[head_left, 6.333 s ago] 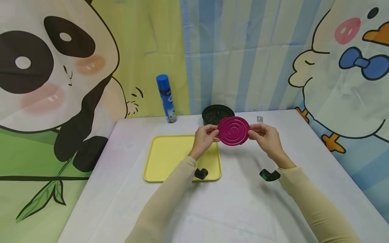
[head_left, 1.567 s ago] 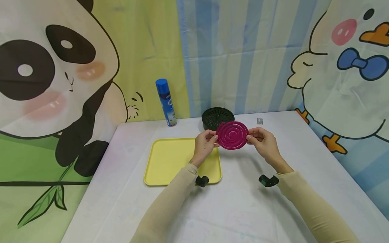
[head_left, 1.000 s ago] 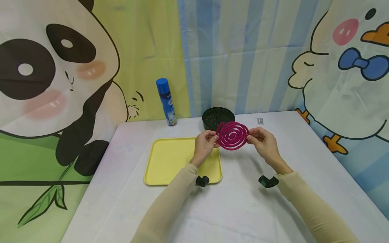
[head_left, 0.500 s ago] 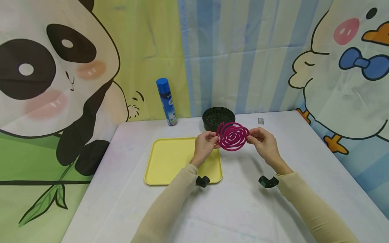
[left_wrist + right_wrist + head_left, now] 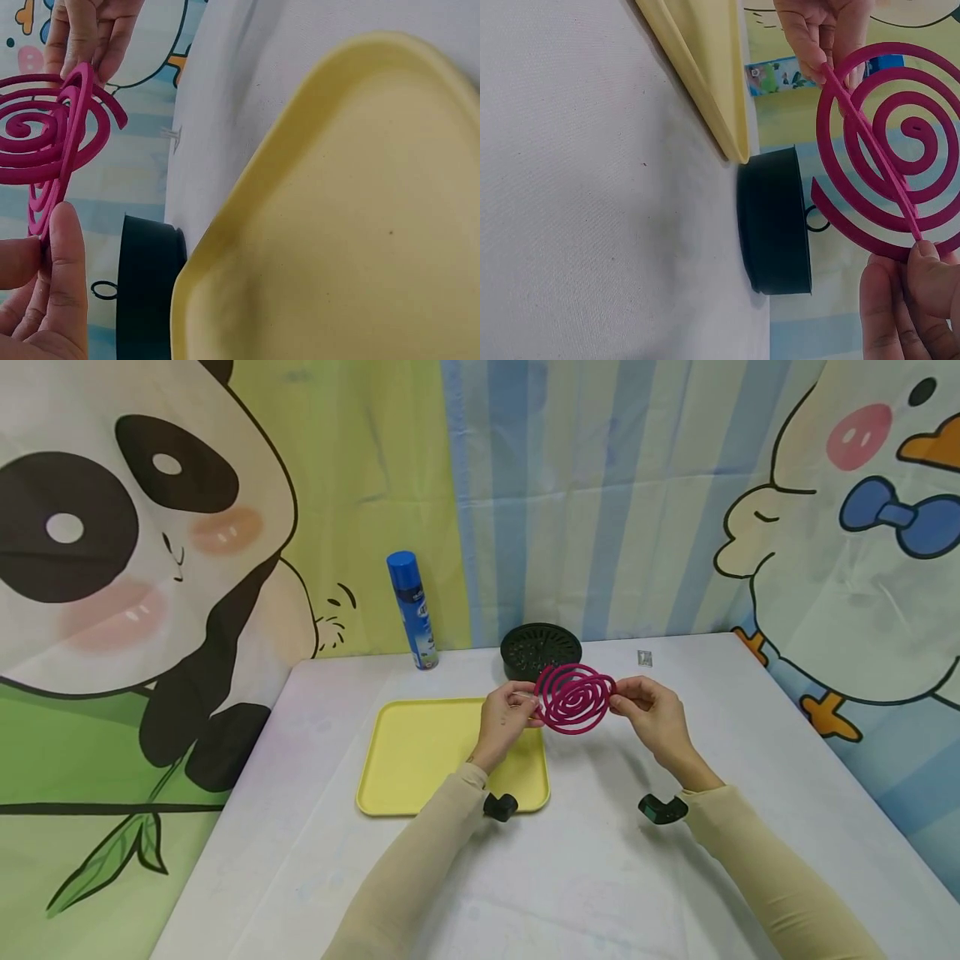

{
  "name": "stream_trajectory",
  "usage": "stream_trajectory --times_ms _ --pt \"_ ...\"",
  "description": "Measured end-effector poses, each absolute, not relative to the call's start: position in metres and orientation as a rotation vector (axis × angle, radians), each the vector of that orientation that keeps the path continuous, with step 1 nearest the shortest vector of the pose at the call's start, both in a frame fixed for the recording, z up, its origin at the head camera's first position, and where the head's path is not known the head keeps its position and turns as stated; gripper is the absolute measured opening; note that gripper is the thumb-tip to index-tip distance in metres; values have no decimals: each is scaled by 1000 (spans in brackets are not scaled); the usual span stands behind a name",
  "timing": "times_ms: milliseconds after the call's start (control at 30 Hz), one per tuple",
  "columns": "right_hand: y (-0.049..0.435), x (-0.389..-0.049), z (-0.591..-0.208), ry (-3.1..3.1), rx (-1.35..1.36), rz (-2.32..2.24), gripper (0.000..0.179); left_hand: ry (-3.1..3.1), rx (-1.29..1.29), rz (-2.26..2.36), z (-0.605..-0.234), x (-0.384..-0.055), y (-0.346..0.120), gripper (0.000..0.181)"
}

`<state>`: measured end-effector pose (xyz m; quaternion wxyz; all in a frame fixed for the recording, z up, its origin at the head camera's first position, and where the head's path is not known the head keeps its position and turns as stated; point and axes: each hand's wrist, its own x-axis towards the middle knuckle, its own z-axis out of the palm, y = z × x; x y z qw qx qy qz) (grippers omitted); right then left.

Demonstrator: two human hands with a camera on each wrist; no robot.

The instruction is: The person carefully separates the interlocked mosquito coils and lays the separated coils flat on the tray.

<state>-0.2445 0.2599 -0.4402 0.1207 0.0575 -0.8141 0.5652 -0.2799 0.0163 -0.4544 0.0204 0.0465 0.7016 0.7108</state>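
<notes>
A magenta mosquito coil pair [image 5: 576,697] is held up over the table, between both hands. In the left wrist view the two interlocked mosquito coils [image 5: 75,142] stand at an angle to each other, with gaps showing between their rings. My left hand [image 5: 504,717] pinches the left rim between thumb and fingers. On the opposite rim, my right hand [image 5: 651,712] pinches with thumb and forefinger. In the right wrist view one coil [image 5: 913,129] faces the camera while the other appears nearly edge-on.
A yellow tray [image 5: 420,756] lies under and left of my left hand. Behind the coils stands a round black slotted tin [image 5: 525,647]. A blue spray can [image 5: 415,614] stands at the back left, and a small silvery packet [image 5: 644,658] lies at the back right.
The coils looked like one flat disc several seconds ago; their rings have since tilted apart, widening the gaps. Both hands keep their pinch and have hardly moved over the last second.
</notes>
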Motion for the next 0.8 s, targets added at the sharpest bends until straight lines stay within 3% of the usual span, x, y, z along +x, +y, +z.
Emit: stream_trajectory --times_ms 567,800 --pt "264 -243 -440 -2430 175 1741 30 2214 201 2192 -450 -279 14 23" --pt "264 -241 -439 -2452 169 1752 33 2259 277 2163 -450 -279 12 16"
